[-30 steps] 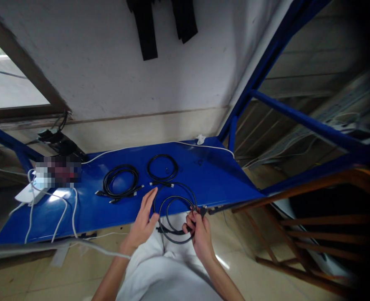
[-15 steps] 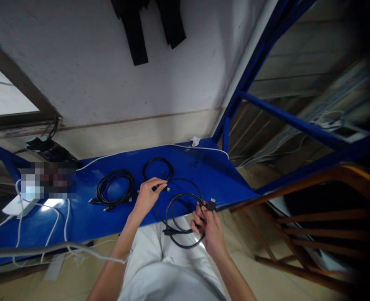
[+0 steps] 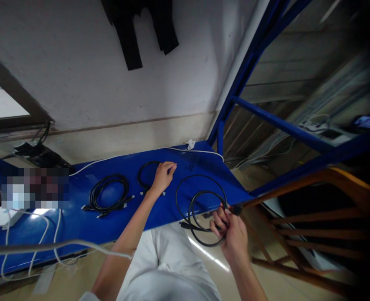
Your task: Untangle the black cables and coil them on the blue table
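My right hand (image 3: 230, 230) is closed on a loosely coiled black cable (image 3: 189, 209) in front of the blue table's edge. One black plug (image 3: 236, 210) pokes out above that hand. The cable's other plug (image 3: 185, 225) hangs at the coil's lower left. My left hand (image 3: 164, 175) is over the table with its fingertips pinched together; whatever is between them, if anything, cannot be made out. Beneath and beside it lies a second black cable (image 3: 141, 173), partly hidden by the hand and wrist. Farther left rests a thicker coil of black cable (image 3: 94, 192) with its plugs showing.
The blue table (image 3: 160, 209) runs along the wall. White cords (image 3: 47, 225) and a white box (image 3: 3, 215) are at its left end. A crumpled white scrap (image 3: 190, 144) sits at the back. A wooden chair (image 3: 313, 221) stands to the right, beside blue metal framing (image 3: 285, 125).
My left hand has moved up and away from my right hand, over the middle cable. My right hand has shifted right with its coil, and its plug has turned. The view has shifted slightly.
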`<control>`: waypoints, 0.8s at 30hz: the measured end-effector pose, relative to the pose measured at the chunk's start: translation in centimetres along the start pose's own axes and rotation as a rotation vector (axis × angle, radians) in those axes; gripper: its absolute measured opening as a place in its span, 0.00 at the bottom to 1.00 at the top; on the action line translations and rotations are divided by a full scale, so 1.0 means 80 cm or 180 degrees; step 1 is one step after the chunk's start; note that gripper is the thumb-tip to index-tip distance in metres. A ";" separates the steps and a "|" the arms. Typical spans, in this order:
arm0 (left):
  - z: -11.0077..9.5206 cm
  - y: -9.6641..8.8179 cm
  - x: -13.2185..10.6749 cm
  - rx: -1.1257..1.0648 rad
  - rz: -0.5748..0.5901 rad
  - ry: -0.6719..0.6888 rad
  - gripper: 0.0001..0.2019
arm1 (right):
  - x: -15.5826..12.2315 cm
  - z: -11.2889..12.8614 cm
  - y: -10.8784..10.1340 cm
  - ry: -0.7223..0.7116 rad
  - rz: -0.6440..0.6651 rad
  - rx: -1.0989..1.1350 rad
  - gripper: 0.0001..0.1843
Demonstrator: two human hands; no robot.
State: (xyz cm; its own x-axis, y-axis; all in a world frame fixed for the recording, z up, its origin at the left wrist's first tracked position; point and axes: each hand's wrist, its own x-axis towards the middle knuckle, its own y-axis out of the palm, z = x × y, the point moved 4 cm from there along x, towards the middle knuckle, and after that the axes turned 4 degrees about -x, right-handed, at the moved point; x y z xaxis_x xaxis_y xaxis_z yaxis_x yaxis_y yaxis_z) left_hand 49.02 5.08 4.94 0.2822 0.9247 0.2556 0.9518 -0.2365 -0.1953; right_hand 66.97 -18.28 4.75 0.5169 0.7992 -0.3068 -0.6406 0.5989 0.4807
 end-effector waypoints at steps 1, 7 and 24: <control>-0.006 0.002 -0.013 -0.0070 0.0052 0.0003 0.15 | -0.002 0.006 -0.001 0.0020 0.0031 0.0020 0.19; -0.029 0.012 -0.175 -0.2127 -0.0108 -0.1051 0.34 | -0.010 0.003 0.020 0.0137 0.0149 0.0265 0.18; -0.041 -0.157 -0.327 -0.1369 -0.1185 -0.1280 0.38 | -0.031 -0.090 0.192 0.0433 0.1322 0.0297 0.25</control>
State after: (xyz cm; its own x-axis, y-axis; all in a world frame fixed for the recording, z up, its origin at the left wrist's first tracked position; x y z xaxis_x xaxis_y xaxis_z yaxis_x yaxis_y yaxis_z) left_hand 30.06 -17.10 3.79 -0.0596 0.9863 -0.1541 0.9631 0.0974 0.2508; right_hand 51.73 -10.70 7.00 0.1433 0.9742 -0.1742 -0.7208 0.2233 0.6562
